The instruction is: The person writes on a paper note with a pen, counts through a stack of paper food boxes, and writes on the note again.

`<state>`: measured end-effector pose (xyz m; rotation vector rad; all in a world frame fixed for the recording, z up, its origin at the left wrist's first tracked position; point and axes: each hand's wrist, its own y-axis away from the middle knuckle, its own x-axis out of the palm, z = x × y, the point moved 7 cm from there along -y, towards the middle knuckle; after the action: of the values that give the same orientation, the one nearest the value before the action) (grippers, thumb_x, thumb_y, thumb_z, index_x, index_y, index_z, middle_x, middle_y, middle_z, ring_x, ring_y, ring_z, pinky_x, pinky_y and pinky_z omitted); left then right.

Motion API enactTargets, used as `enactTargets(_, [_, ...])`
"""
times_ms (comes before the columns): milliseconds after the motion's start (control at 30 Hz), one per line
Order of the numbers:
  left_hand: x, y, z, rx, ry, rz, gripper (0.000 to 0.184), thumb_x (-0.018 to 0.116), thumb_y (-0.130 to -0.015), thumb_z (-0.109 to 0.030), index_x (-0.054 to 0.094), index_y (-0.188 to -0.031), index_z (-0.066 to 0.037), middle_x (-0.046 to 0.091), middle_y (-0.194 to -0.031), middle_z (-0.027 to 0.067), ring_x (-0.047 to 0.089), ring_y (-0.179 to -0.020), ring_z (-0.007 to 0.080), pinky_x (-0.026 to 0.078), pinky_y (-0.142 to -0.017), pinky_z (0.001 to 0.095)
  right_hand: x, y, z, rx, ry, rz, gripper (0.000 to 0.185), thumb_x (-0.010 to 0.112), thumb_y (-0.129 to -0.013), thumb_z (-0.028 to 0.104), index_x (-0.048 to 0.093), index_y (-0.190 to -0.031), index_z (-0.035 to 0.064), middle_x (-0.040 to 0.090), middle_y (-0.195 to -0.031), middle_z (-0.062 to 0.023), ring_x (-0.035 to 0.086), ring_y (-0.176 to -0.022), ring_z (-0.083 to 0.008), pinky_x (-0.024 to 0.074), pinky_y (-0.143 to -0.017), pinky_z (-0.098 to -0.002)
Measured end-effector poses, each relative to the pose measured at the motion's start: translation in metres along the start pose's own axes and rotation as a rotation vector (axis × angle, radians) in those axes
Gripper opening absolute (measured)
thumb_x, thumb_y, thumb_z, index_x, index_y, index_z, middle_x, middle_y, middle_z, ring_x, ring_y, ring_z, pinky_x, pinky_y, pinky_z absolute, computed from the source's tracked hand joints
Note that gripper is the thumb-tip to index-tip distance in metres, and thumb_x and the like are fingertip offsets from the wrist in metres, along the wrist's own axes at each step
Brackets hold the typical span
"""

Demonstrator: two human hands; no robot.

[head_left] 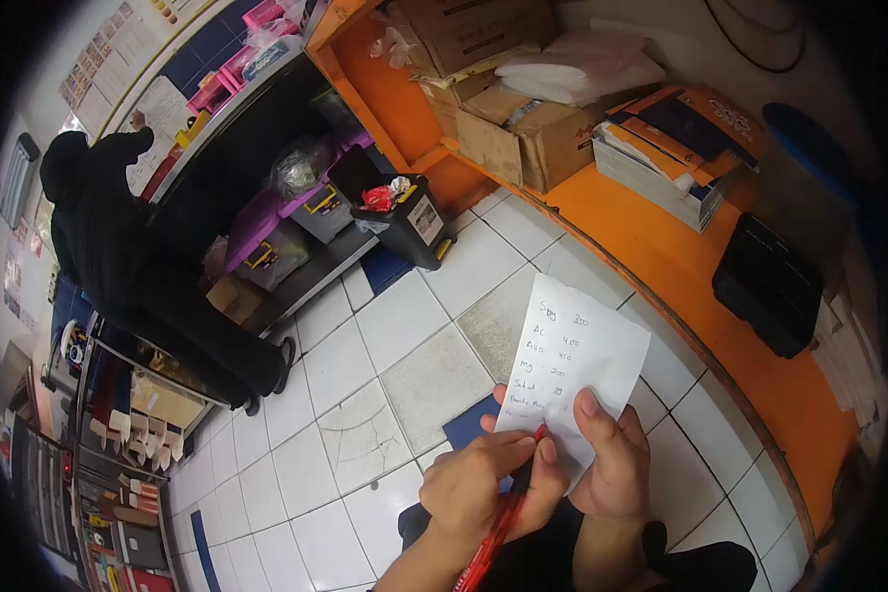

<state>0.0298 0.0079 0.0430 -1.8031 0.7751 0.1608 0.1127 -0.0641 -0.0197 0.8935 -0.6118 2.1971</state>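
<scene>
**Handwritten list (607,340) under a red pen (500,531)**

Head view. From where I stand, the list reads downward in thin dark script: a first word, possibly "Spy", with 350; "AC", 400; a third entry, 450; "mg", 200. The lower lines are too small to read surely. The sheet is white, thin, lightly creased, tilted above the floor tiles (424,385).

Left hand (479,483): fingers curled closely round the pen, point at the lower lines; contact with the sheet cannot be told. The pen's barrel is glossy red, its small print illegible. Right hand (612,479): partly closed, pinching the sheet's lower part, thumb in front, fingertips showing past the far edge.

Tiles: glazed white squares, one webbed with cracks, a few dark blue.

Right side: orange shelf (553,202), smooth, curved edge; brown cardboard box (553,138); clear plastic bundle (582,67); orange-covered stack (661,183) with pale lettering, indistinct; ribbed black tray (768,286).

Left side: black bin (405,229) with a white label, unreadable, and crumpled red wrapper (378,199); translucent tub (276,252), purple lid. A person in black (118,237) raises a hand to a written sheet (163,113).
</scene>
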Motion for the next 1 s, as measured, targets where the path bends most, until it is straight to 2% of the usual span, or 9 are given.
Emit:
enactTargets(33, [-0.002,0.002,0.002,0.004,0.042,-0.045,0.024,0.083,-0.074,-0.008,0.063,-0.087,-0.006,0.073,-0.077,0.0069,0.069,-0.056,0.0162,0.051,-0.049,0.0241,0.001,0.001,0.001,0.0,0.001,-0.001,0.071,0.047,-0.102,0.038,0.022,-0.149,-0.0086,0.048,-0.134,-0.0305,0.055,-0.127,-0.0434,0.0517,-0.101,-0.0608])
enactTargets(233, [-0.002,0.002,-0.001,0.04,0.095,-0.031,0.025,0.085,-0.074,-0.01,0.064,-0.086,-0.005,0.072,-0.076,0.0071,0.069,-0.056,0.0165,0.051,-0.049,0.0243,0.001,0.002,0.002,0.001,0.016,-0.004,0.07,0.047,-0.101,0.038,0.023,-0.149,-0.0063,0.049,-0.133,-0.0303,0.055,-0.126,-0.0441,0.0516,-0.101,-0.0622])
enactTargets(267, [-0.002,0.0,-0.002,0.04,0.095,-0.031,0.025,0.085,-0.074,-0.01,0.064,-0.086,-0.005,0.072,-0.076,0.0071,0.069,-0.056,0.0165,0.051,-0.049,0.0243,0.0,0.003,0.001,-0.032,-0.009,-0.039,0.062,0.048,-0.101,0.034,0.032,-0.145,-0.0072,0.056,-0.128,-0.0298,0.062,-0.117,-0.0398,0.0547,-0.096,-0.0532])
enactTargets(300, [-0.001,-0.002,-0.005,0.042,0.067,0.009,0.024,0.082,-0.076,-0.008,0.061,-0.085,-0.003,0.072,-0.072,0.0114,0.071,-0.058,0.0186,0.053,-0.051,0.0257,-0.002,0.003,0.002,-0.065,-0.034,-0.073,0.056,0.05,-0.101,0.031,0.041,-0.14,-0.0081,0.064,-0.123,-0.0292,0.069,-0.108,-0.0355,0.0577,-0.092,-0.0441])
enactTargets(333, [0.001,-0.004,-0.006,0.044,0.039,0.048,0.024,0.079,-0.078,-0.007,0.057,-0.085,0.0,0.071,-0.069,0.0158,0.073,-0.059,0.0207,0.055,-0.053,0.0271,-0.002,0.003,0.003,-0.064,-0.034,-0.073,0.056,0.05,-0.101,0.031,0.041,-0.14,-0.0081,0.064,-0.123,-0.0292,0.069,-0.108,-0.0355,0.0577,-0.092,-0.0441])
enactTargets(733, [0.002,-0.006,-0.009,0.095,0.077,0.047,0.025,0.079,-0.08,-0.008,0.057,-0.085,0.001,0.071,-0.07,0.0143,0.071,-0.059,0.0176,0.053,-0.053,0.0246,0.002,0.002,0.009,-0.074,-0.059,-0.044,0.055,0.049,-0.103,0.026,0.037,-0.142,-0.0103,0.062,-0.125,-0.032,0.066,-0.114,-0.038,0.056,-0.095,-0.0472])
enactTargets(800, [-0.003,-0.005,-0.007,0.053,0.083,0.052,0.024,0.077,-0.082,-0.006,0.056,-0.086,0.002,0.071,-0.07,0.0157,0.072,-0.06,0.0183,0.054,-0.054,0.0256,0.001,0.002,0.006,0.01,-0.02,-0.039,0.069,0.045,-0.102,0.039,0.025,-0.148,-0.0082,0.05,-0.133,-0.0319,0.056,-0.125,-0.0457,0.0511,-0.101,-0.061])
enactTargets(933, [-0.001,0.003,0.012,-0.102,0.115,0.047,0.02,0.071,-0.085,-0.001,0.052,-0.086,0.005,0.069,-0.071,0.0203,0.072,-0.062,0.0202,0.058,-0.057,0.0288,-0.004,0.0,0.008,-0.016,-0.048,-0.062,0.068,0.045,-0.102,0.041,0.028,-0.147,-0.0074,0.052,-0.13,-0.0317,0.06,-0.121,-0.0446,0.0532,-0.099,-0.0575])
enactTargets(1000, [0.0,0.001,0.011,-0.075,0.127,0.03,0.019,0.069,-0.086,0.0,0.052,-0.085,0.006,0.069,-0.072,0.0213,0.072,-0.061,0.0202,0.059,-0.058,0.0295,-0.005,-0.001,0.009,-0.041,-0.036,-0.093,0.068,0.046,-0.102,0.042,0.031,-0.146,-0.0073,0.056,-0.126,-0.0316,0.062,-0.117,-0.0434,0.0542,-0.096,-0.0554])
